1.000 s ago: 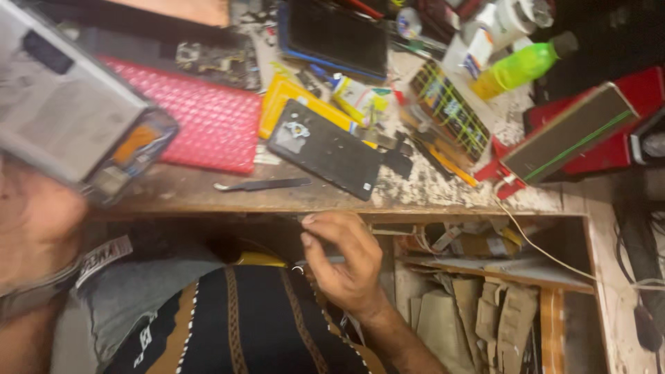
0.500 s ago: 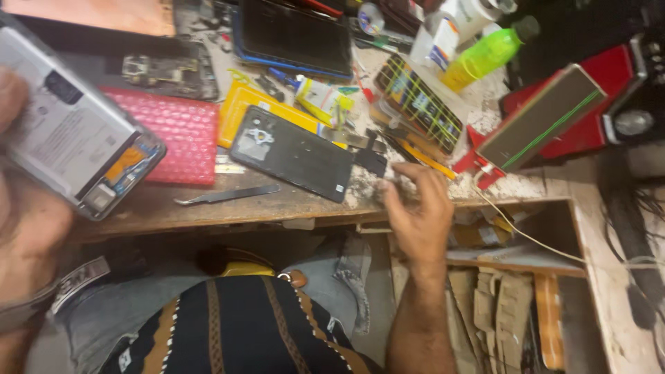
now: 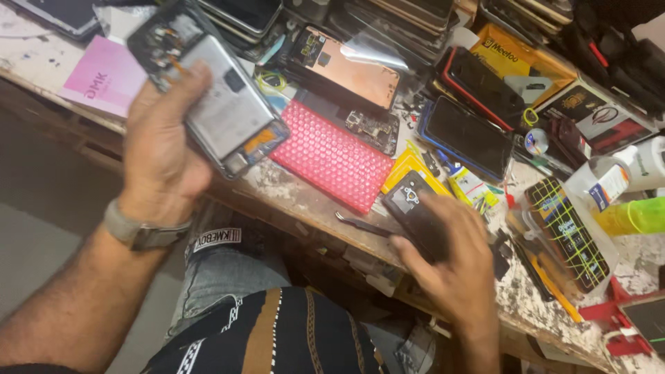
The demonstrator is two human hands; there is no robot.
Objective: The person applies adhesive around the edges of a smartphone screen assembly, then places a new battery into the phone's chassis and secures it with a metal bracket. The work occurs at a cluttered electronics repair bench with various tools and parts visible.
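Observation:
My left hand [image 3: 161, 156] holds up an opened phone [image 3: 211, 93] with its back off, its grey battery and circuit parts facing me, above the bench's front edge. My right hand [image 3: 454, 266] lies flat on a black phone back cover [image 3: 415, 215] on the workbench [image 3: 298, 197]; its fingers spread over the cover's right part. A pair of dark tweezers [image 3: 364, 223] lies just left of that hand. A grey watch sits on my left wrist.
A red bubble-wrap pad [image 3: 332, 158] lies between the hands. Behind it are a copper-coloured phone back [image 3: 350, 68], a black phone in a blue case [image 3: 467, 135], stacked screens, a pink paper [image 3: 104, 83], a clear grid-printed box [image 3: 568, 232] and a yellow-green bottle [image 3: 634, 215].
The view swung left. My left hand with the opened phone rose toward the middle. My right hand moved from small parts right of the black cover onto the cover itself.

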